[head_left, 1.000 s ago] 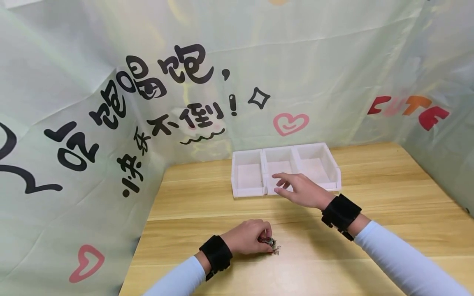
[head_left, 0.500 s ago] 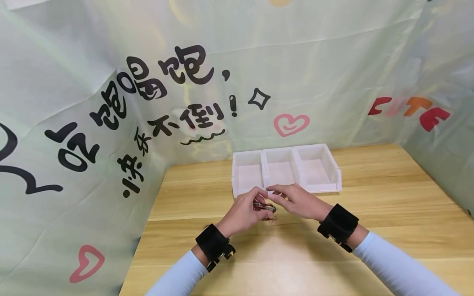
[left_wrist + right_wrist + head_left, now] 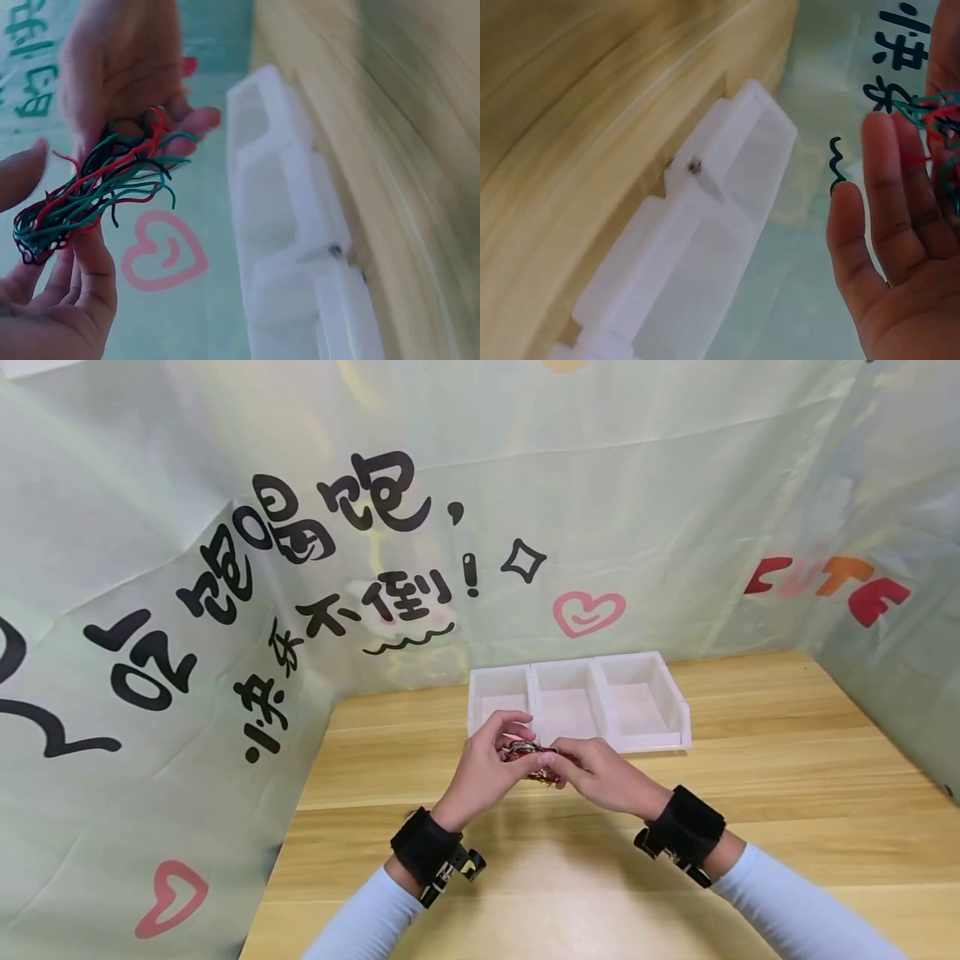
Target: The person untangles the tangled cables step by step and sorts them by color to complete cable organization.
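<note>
A bundle of thin red, green and black wires point(image 3: 523, 748) is held up between both hands, above the table. My left hand point(image 3: 477, 770) grips it from the left, thumb on the near side and fingers behind. At its other side, my right hand point(image 3: 611, 778) pinches the bundle between thumb and fingers. In the left wrist view the wires point(image 3: 94, 187) are folded into a loop at one end, with loose ends fanning out at the other. Only part of the wires point(image 3: 943, 124) shows in the right wrist view, beside the right fingers.
White three-compartment bins point(image 3: 648, 743) stand just beyond the hands on the wooden table point(image 3: 780, 760). The left bin is partly hidden by the left hand. A printed cloth point(image 3: 675, 527) encloses the table at the back and sides.
My left hand has lifted the wire bundle off the table and moved it up and forward. My right hand has come down to it and now pinches it too.
</note>
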The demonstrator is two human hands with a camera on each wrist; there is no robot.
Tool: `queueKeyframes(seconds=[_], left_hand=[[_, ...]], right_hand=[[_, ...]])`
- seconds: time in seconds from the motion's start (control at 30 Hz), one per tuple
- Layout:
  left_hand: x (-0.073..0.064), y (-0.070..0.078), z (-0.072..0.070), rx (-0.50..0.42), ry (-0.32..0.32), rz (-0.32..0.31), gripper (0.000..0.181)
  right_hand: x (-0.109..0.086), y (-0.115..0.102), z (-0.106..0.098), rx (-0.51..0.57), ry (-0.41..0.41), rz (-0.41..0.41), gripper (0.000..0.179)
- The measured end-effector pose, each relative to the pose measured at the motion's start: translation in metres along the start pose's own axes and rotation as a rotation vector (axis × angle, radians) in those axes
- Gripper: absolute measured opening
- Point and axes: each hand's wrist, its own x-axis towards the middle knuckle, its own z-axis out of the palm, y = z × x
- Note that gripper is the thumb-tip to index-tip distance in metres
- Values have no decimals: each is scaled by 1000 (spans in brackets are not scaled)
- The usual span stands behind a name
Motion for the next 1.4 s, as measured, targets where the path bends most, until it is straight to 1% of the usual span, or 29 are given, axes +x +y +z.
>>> queueKeyframes(seconds=[0.13,0.17,0.23,0.3,0.37,0.4,0.43,0.5,0.57,0.6,0.63,0.7,0.77,0.87,0.9,0.97,1.03,1.07,1.13,1.2,1.27,1.4], left_hand=[[-2,25,-5,-181,46,-1,40],[-2,26,-5,-219,44,3,39],[-3,28,-5,-270,27,11,38],[-4,30,-4,-291,-9,21,37],[-4,31,-1,-294,-43,44,34],[-4,31,1,-288,-50,65,33],[-4,31,3,-282,-50,86,33],[-3,31,5,-280,-36,123,36],[0,30,7,-271,6,145,39],[1,30,8,-271,28,149,41],[2,28,8,-275,47,143,42],[4,23,8,-281,70,115,48],[6,16,9,-298,75,78,57],[7,6,11,-307,41,27,71],[7,5,11,-293,30,21,74],[6,3,13,-235,19,14,77],[6,3,15,-182,10,12,76],[6,3,15,-159,8,10,73],[6,4,16,-135,-1,8,65],[7,5,16,-156,-6,2,55],[8,7,16,-197,-7,-13,42],[5,20,13,-256,16,-36,27]], right_hand=[[0,-8,0,157,43,76,25],[0,-5,1,203,51,86,27],[1,-4,3,287,64,96,30],[1,-8,6,358,69,89,32],[2,-13,8,386,70,76,33],[2,-15,10,368,71,72,33],[2,-17,11,324,77,67,33],[3,-20,13,191,112,53,31],[3,-22,13,22,181,22,26],[4,-23,12,-60,229,4,22],[4,-23,11,-124,278,-22,18],[6,-26,9,-197,365,-82,11],[8,-29,7,-214,426,-156,8],[14,-36,6,-200,460,-277,15],[17,-39,5,-203,462,-316,19],[20,-43,5,-214,463,-380,25],[23,-45,5,-230,463,-407,27],[24,-45,5,-235,463,-410,26],[23,-45,4,-228,464,-388,20],[23,-45,3,-204,458,-349,17],[22,-43,2,-177,442,-305,13],[21,-42,-1,-127,398,-230,9]])
